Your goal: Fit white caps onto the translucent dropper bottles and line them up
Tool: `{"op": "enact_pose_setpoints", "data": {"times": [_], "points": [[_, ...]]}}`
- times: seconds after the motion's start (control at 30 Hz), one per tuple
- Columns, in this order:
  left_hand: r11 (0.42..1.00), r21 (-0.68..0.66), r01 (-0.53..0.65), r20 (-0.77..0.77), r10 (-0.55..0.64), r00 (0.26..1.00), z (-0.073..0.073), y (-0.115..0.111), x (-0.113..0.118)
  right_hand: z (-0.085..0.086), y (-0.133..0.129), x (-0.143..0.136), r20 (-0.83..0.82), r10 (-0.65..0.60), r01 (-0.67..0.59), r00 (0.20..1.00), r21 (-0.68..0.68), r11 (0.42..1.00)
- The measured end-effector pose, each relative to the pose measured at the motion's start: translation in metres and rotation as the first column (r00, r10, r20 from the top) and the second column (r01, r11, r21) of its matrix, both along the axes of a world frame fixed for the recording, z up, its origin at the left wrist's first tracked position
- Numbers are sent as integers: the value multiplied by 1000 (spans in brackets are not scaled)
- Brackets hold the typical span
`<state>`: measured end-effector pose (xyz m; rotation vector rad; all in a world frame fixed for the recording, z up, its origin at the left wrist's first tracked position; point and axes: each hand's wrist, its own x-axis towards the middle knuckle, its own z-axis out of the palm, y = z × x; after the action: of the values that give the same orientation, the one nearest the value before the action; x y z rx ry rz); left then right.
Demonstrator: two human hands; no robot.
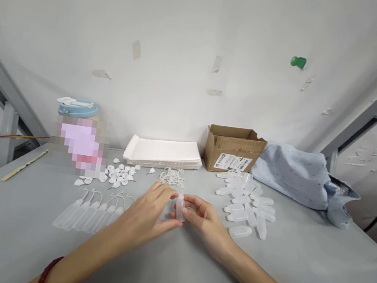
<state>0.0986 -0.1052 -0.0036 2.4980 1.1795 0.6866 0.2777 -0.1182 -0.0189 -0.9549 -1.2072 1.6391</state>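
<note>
A small translucent plastic squeeze bottle (180,209) is held upright just above the table, between my two hands. My right hand (205,220) grips its body from the right, thumb in front and fingers behind. On the other side, my left hand (153,208) curls around it, fingertips at the top and thumb by the base. Left of my hands lies a row of similar bottles (86,218) fitted with thin bent tubes. Loose white caps (121,175) are heaped behind that row. Small white tube pieces (172,177) lie just beyond my left hand.
More translucent bottles (245,202) lie scattered at right. Against the wall stand a stack of white padded envelopes (165,152) and an open cardboard box (233,150). Pale blue cloth (293,176) sits beside the box. A blue-lidded container (78,108) and a wooden stick (24,165) are at left.
</note>
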Motion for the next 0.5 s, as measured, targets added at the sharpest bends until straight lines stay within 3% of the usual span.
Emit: {"op": "enact_pose_setpoints", "data": {"times": [0.2,0.5], "points": [[1000,0,20,-5,-20,1000,-5,-6,3,-5,-4,-2,-30,47,-48,998,-30,998],[982,180,50,-116,-29,993,-1,-8,-4,-6,-4,-4,47,62,-62,997,6,998]]}}
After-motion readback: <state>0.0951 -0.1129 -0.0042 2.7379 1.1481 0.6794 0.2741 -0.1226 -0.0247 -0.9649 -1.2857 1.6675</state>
